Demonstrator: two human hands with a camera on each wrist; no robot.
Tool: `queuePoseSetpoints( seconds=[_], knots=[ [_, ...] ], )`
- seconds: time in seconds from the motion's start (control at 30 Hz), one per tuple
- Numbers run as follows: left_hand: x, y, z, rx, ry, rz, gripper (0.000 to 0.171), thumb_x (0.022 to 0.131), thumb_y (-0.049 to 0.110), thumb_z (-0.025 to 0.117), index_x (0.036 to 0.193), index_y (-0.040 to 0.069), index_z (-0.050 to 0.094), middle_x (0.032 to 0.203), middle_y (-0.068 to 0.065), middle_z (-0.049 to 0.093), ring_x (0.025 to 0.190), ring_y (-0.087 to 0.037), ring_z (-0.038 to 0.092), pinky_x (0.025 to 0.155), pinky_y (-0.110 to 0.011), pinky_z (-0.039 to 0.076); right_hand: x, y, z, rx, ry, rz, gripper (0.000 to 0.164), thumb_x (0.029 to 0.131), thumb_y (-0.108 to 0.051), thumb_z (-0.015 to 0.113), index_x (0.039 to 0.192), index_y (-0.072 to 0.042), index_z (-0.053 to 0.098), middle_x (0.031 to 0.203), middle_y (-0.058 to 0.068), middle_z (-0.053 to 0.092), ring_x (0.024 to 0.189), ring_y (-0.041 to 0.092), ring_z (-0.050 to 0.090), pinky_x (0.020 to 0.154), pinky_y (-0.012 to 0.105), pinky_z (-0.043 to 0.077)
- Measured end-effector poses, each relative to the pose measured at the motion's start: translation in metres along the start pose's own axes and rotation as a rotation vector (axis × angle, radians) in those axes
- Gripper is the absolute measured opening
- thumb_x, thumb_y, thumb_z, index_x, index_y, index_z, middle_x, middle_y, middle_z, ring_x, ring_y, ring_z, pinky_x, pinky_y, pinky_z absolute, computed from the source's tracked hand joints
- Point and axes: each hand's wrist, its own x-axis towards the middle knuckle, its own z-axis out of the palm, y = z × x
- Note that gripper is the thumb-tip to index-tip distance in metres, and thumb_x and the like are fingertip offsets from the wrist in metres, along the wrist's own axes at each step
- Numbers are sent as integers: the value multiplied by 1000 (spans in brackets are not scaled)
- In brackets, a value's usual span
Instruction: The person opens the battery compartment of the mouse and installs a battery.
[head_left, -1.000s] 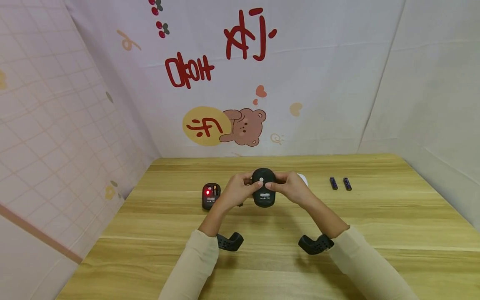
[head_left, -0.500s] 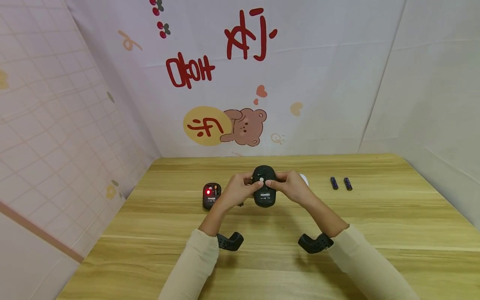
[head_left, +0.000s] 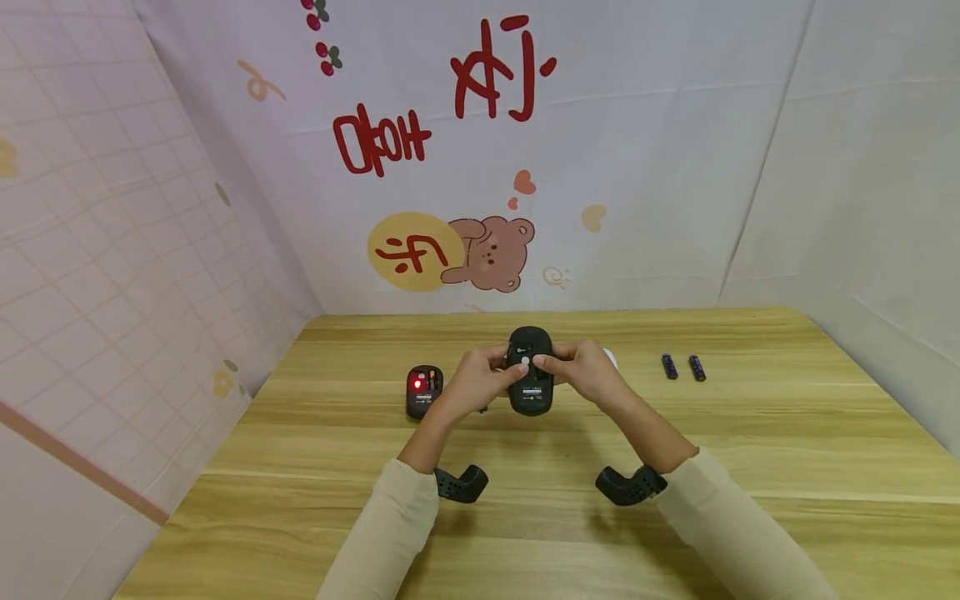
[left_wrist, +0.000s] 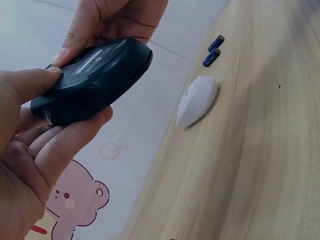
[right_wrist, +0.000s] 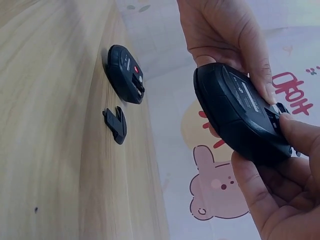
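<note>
Both hands hold a black computer mouse (head_left: pixel 531 392) above the table, its underside turned up. The left hand (head_left: pixel 480 379) grips its left side, thumb on the underside by a pale round spot and fingers beneath. From the right, the right hand (head_left: pixel 588 373) grips it, thumb pressing near the same spot. A dark recess of the battery compartment (right_wrist: pixel 273 119) shows by the thumbs in the right wrist view. On the table at left lies a second black mouse (head_left: pixel 423 404), underside up, red light on, its compartment uncovered. Near it is a loose black battery cover (right_wrist: pixel 116 125).
Two dark blue batteries (head_left: pixel 683 367) lie at the right of the wooden table (head_left: pixel 540 550). A white ribbed, rounded object (left_wrist: pixel 199 100) sits behind the right hand. A patterned cloth wall (head_left: pixel 645 167) stands along the table's back edge.
The held mouse's cover has slid away toward the far end, and dark recesses now show on its underside. Both hands keep their grip and have barely moved.
</note>
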Motion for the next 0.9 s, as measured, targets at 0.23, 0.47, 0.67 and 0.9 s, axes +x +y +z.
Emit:
queuePoseSetpoints(
  seconds=[0.23,0.47,0.67,0.9],
  knots=[
    [0,-1,2,2,-12,-3,46,91,8,58,134,-3,44,108,-22,61,89,-24,64,72,-36,54,0,1,0,32,14,20,35,92,-24,59,110,5,65,100,20,65,78,25,67,82,46,49],
    [0,-3,3,9,-8,1,47,91,8,58,135,-2,44,103,-21,62,86,-24,64,72,-39,54,0,0,1,53,35,0,33,94,-21,56,101,9,68,98,22,65,75,25,67,73,38,53],
    [-1,-4,5,29,-13,-6,46,91,9,59,134,-2,45,104,-20,62,85,-21,63,72,-40,54,1,2,3,31,93,0,33,94,-21,56,96,9,69,96,23,65,73,25,68,68,34,54],
    [12,-29,12,27,-26,-3,48,90,13,61,134,1,46,100,-16,64,81,-18,63,69,-39,54,0,6,5,5,238,5,30,93,-22,58,93,6,72,98,21,66,86,29,66,74,37,53]
  ],
)
